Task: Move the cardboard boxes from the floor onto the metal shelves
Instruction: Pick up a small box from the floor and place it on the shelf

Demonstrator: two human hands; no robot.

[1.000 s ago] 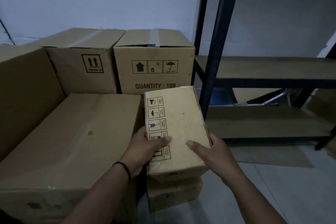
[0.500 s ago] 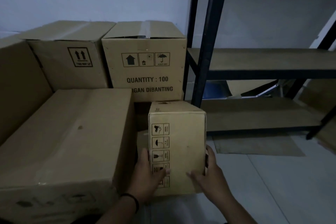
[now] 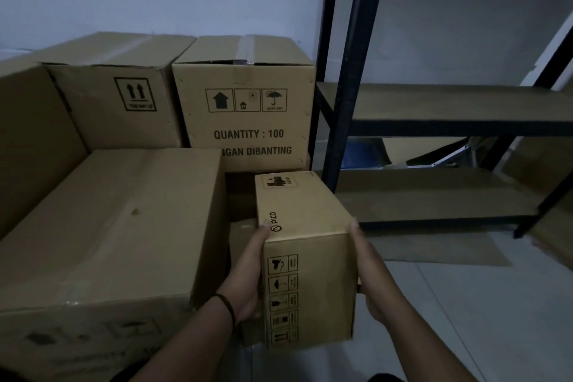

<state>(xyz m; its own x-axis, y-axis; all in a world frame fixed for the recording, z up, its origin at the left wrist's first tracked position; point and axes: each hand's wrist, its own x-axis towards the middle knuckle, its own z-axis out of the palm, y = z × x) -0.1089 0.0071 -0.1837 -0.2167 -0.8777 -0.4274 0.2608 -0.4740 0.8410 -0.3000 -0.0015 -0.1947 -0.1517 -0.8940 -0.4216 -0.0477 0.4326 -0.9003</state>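
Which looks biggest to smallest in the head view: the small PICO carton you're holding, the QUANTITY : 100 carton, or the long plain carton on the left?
1. Long plain brown carton, though it is nearer the camera.
2. Brown QUANTITY : 100 carton.
3. Small brown PICO carton.

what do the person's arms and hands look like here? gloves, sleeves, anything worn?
Both arms are bare to the frame edge: no sleeves show, and no gloves. The left hand has a thin dark band round its wrist. The right hand shows no band, watch or ring.
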